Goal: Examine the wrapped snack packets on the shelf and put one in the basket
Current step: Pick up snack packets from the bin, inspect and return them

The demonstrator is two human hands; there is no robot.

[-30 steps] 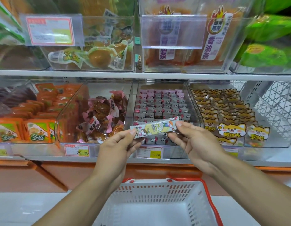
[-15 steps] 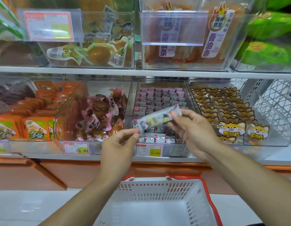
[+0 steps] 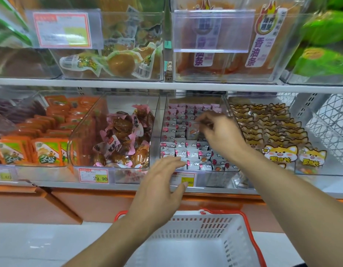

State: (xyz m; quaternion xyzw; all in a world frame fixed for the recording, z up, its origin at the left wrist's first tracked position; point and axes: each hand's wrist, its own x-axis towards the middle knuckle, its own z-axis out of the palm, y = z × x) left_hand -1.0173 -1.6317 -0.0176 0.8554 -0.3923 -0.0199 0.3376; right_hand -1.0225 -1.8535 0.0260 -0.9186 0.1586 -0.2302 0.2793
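Small white-and-pink wrapped snack packets (image 3: 188, 151) fill a clear bin (image 3: 227, 105) on the lower shelf, in rows. My right hand (image 3: 222, 132) reaches into this bin from the right, its blurred fingertips curled down and pinching one snack packet (image 3: 193, 130) that stands tilted above the rows. Below it, my left hand (image 3: 163, 182) hovers in front of the bin's front wall with fingers spread and holds nothing. A white basket (image 3: 195, 226) with an orange rim sits directly below both hands.
Neighbouring clear bins hold brown pink-wrapped snacks (image 3: 124, 137), orange packs (image 3: 45, 151) and yellow cat-print packs (image 3: 278, 151). The upper shelf (image 3: 166, 85) overhangs the bins. Price tags (image 3: 93, 175) line the shelf edge. An empty wire rack (image 3: 332, 120) is at right.
My left hand let go of the long packet and dropped lower, fingers spreading. The right hand carried the packet forward and down into the bin of small packets.
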